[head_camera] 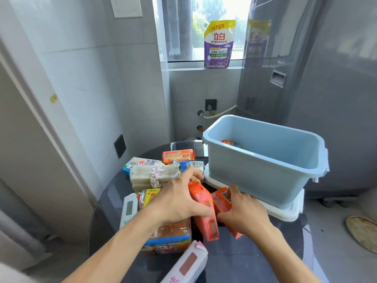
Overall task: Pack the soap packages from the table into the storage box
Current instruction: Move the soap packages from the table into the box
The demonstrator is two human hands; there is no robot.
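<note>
From the head camera, both hands work at the middle of a dark round table (255,260). The left hand (179,199) has its fingers curled over a pink-orange soap package (204,213), thumb pressed to its right side; the package's long axis runs from the far side toward the person, tilted a little, its near end pointing at the wearer. The right hand (242,211) grips a second orange soap package (221,199) just beside the first, fingers wrapped round its right edge, barcode end pointing away (the two packages appear to touch, though the hands hide the seam).

The light blue storage box (265,160) stands open to the right and beyond, resting on its white lid (285,213); something orange lies inside (227,142), too small to identify. To the left more soap packages lie piled (157,176), long axes mostly running left to right. A purple detergent pouch (219,43) stands upright on the windowsill.
</note>
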